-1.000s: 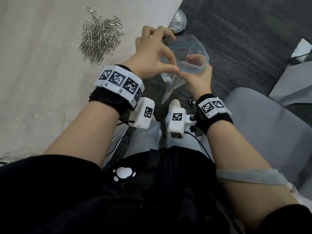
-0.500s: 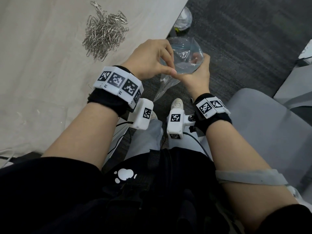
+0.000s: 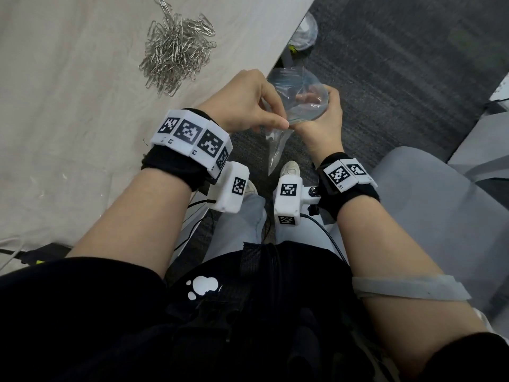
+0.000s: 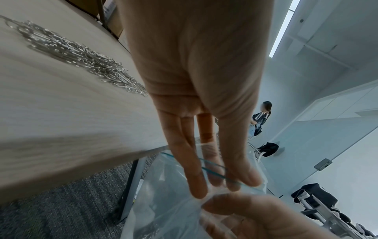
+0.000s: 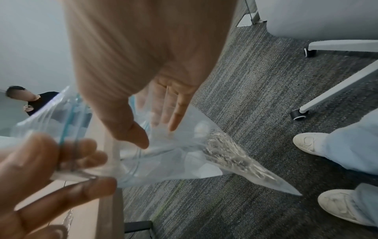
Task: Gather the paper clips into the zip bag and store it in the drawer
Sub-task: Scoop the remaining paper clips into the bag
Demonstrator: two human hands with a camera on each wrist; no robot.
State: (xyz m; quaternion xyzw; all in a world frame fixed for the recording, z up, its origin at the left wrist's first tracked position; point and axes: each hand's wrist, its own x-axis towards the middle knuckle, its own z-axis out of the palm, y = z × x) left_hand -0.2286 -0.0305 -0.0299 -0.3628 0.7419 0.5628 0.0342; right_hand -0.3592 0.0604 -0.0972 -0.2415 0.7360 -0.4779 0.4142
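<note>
A heap of silver paper clips [image 3: 176,48] [image 4: 81,55] lies on the beige table [image 3: 68,106]. Just off the table's edge, over the carpet, both hands hold a clear zip bag [image 3: 296,86] [image 4: 174,202] [image 5: 184,153] with its mouth open. My left hand [image 3: 275,117] [image 4: 223,184] pinches the near rim at the blue zip line. My right hand [image 3: 316,106] [image 5: 153,134] holds the other side, fingers inside the bag and thumb outside. Several clips [image 5: 235,155] sit in the bag's bottom corner.
A grey chair seat [image 3: 440,216] is at my right, with grey carpet [image 3: 399,78] beyond. A lined bin [image 3: 305,34] stands by the table's edge. My white shoes [image 5: 310,143] and caster legs [image 5: 298,113] are on the floor. Other people are far off.
My left fingers, raised and spread a second ago, have closed onto the bag's rim. Both hands still hold the bag, now closer to the table's edge.
</note>
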